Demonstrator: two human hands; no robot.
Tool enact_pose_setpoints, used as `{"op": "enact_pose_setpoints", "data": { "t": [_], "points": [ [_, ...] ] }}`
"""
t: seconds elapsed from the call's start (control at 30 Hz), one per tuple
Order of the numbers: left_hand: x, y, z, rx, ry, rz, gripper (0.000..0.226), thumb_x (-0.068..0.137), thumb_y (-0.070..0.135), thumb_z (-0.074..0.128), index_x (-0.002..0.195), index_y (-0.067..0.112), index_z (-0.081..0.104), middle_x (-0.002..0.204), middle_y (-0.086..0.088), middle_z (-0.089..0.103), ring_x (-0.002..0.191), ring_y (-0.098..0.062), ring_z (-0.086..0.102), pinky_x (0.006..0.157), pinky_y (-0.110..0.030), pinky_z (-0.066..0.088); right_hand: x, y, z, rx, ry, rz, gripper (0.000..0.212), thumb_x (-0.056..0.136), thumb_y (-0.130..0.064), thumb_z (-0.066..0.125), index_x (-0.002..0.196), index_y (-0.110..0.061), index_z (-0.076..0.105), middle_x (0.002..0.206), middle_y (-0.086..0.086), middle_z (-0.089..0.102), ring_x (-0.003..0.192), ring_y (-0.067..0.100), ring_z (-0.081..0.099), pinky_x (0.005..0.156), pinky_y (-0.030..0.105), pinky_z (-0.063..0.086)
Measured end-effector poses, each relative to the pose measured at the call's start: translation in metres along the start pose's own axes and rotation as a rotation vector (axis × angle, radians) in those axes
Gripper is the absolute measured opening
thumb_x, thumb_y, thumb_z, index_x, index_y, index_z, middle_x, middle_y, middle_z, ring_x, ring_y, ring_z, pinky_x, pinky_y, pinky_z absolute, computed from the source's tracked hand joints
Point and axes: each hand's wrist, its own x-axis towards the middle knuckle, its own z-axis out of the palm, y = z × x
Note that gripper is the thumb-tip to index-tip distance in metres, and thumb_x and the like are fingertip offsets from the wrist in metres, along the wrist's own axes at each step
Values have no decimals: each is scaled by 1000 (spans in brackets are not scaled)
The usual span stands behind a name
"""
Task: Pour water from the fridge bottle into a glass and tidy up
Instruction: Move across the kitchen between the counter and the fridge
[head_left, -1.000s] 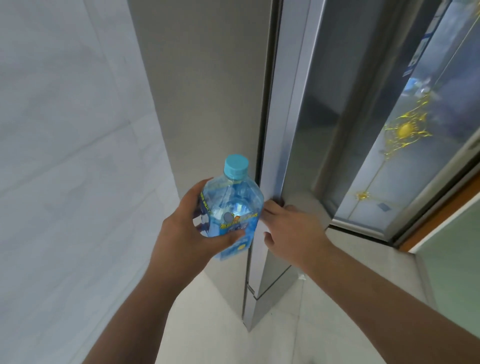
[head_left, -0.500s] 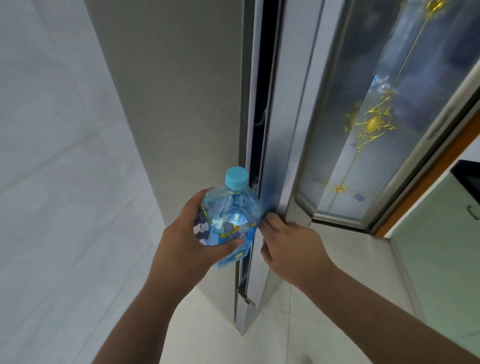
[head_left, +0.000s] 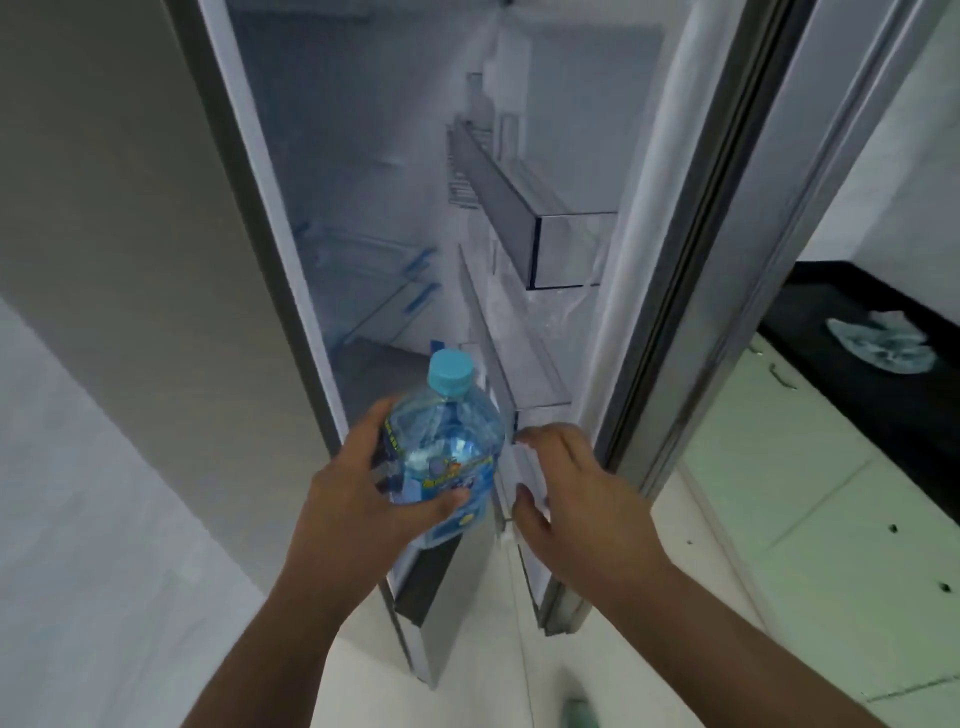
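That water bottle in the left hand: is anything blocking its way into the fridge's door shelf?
Nothing visible blocks it. The fridge door is open, the water bottle in the left hand is close beside the lower door shelf, and that shelf looks unoccupied. The right hand holds the door's edge, beside the route.

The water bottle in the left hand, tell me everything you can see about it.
The water bottle is clear, blue-tinted plastic with a light blue screw cap still on and a blue label with yellow print around its body. Water shows inside, though the level is hard to read. It stands roughly upright, tilted slightly, held in the air before the open fridge. The left hand grips its body, thumb across the label. The right hand is beside it on the door edge, not touching it.
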Motion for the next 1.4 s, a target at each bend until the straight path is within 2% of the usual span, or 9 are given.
{"op": "enact_pose_setpoints", "data": {
  "t": [0.1, 0.27, 0.4, 0.57, 0.8, 1.17, 1.27, 1.33, 1.4],
  "points": [
    [12, 9, 22, -22, -103, -4, 87, 64, 41, 94, 140, 41, 51, 126, 22, 70, 115, -4, 71, 92, -37, 64, 10, 19, -10, 16, 43, 67, 58, 93, -38, 60, 146, -26, 39, 145, -8, 42, 86, 13, 67, 60, 28, 53],
    [24, 25, 52, -69, -163, 37, 90, 61, 37, 94, 142, 37, 53, 128, 19, 70, 117, -2, 69, 90, -25, 62, 32, 89, -18, -91, -70, 304, 66, 99, -44, 54, 156, -18, 32, 158, -1, 33, 116, 24, 64, 85, 40, 58],
    [33, 34, 68, -100, -210, 16, 94, 58, 48, 93, 142, 41, 52, 130, 17, 70, 117, -8, 71, 93, -42, 63, 43, 139, -23, -30, 89, 361, 30, 102, -35, 57, 121, -14, 68, 127, 5, 58, 98, 28, 68, 80, 34, 55],
    [53, 48, 87, -100, -228, 26, 95, 57, 49, 94, 142, 42, 52, 129, 18, 70, 118, -9, 71, 93, -45, 64, 54, 199, -21, 66, 196, 384, 9, 99, -14, 61, 95, -9, 67, 105, 6, 58, 84, 32, 63, 74, 43, 56],
    [96, 78, 123, -75, -238, 78, 85, 64, 40, 96, 138, 40, 55, 127, 17, 71, 121, -9, 68, 94, -47, 62, 85, 288, -38, -8, 151, 447, 12, 100, -3, 53, 97, 3, 62, 109, 16, 58, 83, 36, 62, 70, 35, 47],
    [154, 109, 190, -44, -223, 93, 79, 66, 36, 96, 130, 54, 53, 123, 26, 70, 121, -1, 66, 95, -42, 63, 123, 379, -56, -126, 22, 432, 16, 105, -26, 47, 103, -13, 56, 113, 1, 54, 66, 28, 57, 57, 33, 39],
    [170, 114, 207, -43, -220, 96, 76, 69, 25, 96, 124, 55, 52, 120, 28, 70, 119, 2, 66, 97, -35, 61, 127, 384, -61, -147, -22, 440, 19, 104, -26, 50, 120, -20, 59, 127, -2, 55, 73, 27, 63, 60, 33, 42],
    [180, 115, 216, -58, -200, 95, 76, 67, 27, 96, 123, 54, 53, 120, 26, 69, 119, 0, 67, 96, -31, 61, 123, 373, -63, -116, 52, 436, 36, 101, -22, 54, 137, -23, 54, 140, -4, 52, 74, 26, 66, 61, 33, 47],
    [189, 115, 223, -101, -180, 81, 76, 65, 28, 95, 125, 50, 54, 121, 23, 69, 118, -3, 67, 95, -31, 61, 114, 354, -62, 33, 239, 412, 32, 99, -20, 58, 130, -27, 58, 125, -9, 59, 64, 14, 61, 60, 32, 49]
  ]
}}
